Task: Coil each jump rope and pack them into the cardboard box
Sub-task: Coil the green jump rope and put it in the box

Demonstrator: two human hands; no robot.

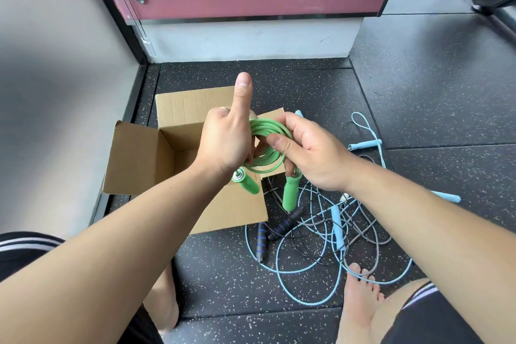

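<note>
The open cardboard box (178, 105) is set beneath and left of the hands. Other ropes (321, 232) are seen tangled to its right. The coiled green rope (262, 127), handles dangling, is gripped by the left hand (223, 145) and pinched by the right hand (312, 153) over the box's right edge, the left nearer the opening.

Left hand (223, 145) thumb up, right hand (312, 153) curled, wrists close together
</note>
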